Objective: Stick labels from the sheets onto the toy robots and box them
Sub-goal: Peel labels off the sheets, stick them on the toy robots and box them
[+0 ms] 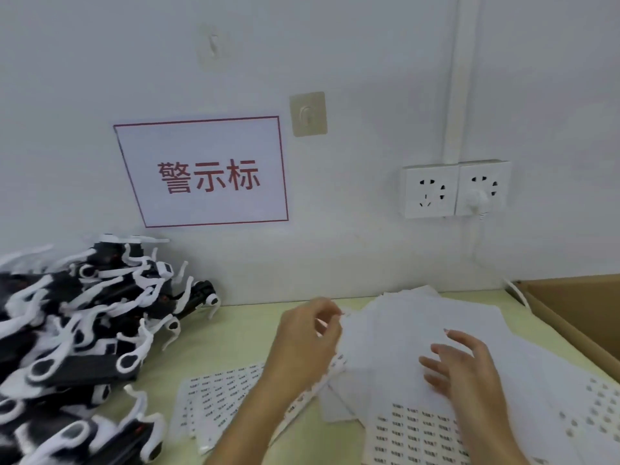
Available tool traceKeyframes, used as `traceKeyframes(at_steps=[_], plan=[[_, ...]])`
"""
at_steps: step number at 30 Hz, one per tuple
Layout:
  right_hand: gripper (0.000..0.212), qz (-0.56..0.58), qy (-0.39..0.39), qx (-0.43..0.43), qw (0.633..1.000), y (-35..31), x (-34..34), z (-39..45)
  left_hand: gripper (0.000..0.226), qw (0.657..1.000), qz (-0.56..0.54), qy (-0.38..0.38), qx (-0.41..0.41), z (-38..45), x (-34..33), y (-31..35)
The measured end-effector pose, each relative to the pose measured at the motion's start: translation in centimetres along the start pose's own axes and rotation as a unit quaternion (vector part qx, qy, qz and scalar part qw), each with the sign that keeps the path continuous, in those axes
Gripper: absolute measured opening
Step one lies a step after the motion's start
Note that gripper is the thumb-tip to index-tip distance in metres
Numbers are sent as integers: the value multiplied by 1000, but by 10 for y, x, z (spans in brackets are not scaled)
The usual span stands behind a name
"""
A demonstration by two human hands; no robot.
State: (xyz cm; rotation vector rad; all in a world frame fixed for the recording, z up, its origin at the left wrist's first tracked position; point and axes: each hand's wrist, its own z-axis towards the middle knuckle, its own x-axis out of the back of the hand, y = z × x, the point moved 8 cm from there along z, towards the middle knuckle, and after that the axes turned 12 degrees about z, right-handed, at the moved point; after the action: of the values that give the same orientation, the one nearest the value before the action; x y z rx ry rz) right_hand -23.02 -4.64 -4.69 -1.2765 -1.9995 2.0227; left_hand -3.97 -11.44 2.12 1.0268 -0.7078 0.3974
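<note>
A heap of black-and-white toy robots (77, 333) lies on the left of the pale green table (231, 333). Label sheets (412, 337) are spread in a loose stack in front of me, some blank side up, some showing rows of small printed labels (419, 434). My left hand (305, 344) is raised over the stack's left edge, thumb and fingertips pinched together on what looks like a sheet corner or a small label. My right hand (463, 367) rests on the top sheet with fingers spread flat.
An open cardboard box (577, 317) stands at the right edge of the table. More label sheets (221, 397) lie under my left forearm. On the wall behind are a red-framed sign (204, 172) and a double socket (453, 189) with a white plug and cable.
</note>
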Motion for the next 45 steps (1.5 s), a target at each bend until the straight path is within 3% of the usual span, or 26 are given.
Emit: traceKeyframes(at_steps=[1,3,5,10,13,17,20,22,24,26,28,30,32,34,38,41,45], plan=[[22,-59,40,35,997,7,43,-4,13,996,68,23,44,9,24,-34],[22,-66,86,99,989,-2,57,-9,24,968,214,42,126,27,56,-92],[22,-105,50,116,986,1,46,-8,31,928,337,28,154,47,75,-125],[22,-91,53,119,987,7,55,-3,41,854,509,-54,89,88,73,-144],[23,-92,39,112,989,9,51,-4,43,768,636,-37,69,91,70,-152],[23,-80,31,117,989,10,54,6,49,671,734,-13,105,90,67,-164],[23,-66,37,129,989,10,56,8,41,629,773,-4,86,92,72,-169],[23,-60,34,133,989,9,56,8,37,638,768,4,60,92,70,-162],[22,-56,36,137,988,8,55,7,40,683,730,12,31,90,67,-145],[23,-60,36,155,985,2,51,1,47,768,640,16,-12,88,61,-123],[25,-73,30,189,979,-6,46,-7,54,888,456,10,-58,81,52,-93],[29,-83,13,220,972,-14,38,-16,60,960,268,-19,-74,69,42,-60],[24,-90,-33,220,971,-14,25,-22,67,983,152,-57,-86,49,29,-27],[20,-77,-100,166,978,-5,11,-25,74,986,61,-118,-102,23,8,2],[50,-5,-212,44,976,14,-9,-32,87,975,7,-177,-133,-22,-34,38],[60,28,-206,51,977,9,-4,-32,91,982,-25,-153,-110,-36,-44,47],[50,105,-152,85,979,0,8,-27,82,997,-24,-55,-45,-41,-32,39]])
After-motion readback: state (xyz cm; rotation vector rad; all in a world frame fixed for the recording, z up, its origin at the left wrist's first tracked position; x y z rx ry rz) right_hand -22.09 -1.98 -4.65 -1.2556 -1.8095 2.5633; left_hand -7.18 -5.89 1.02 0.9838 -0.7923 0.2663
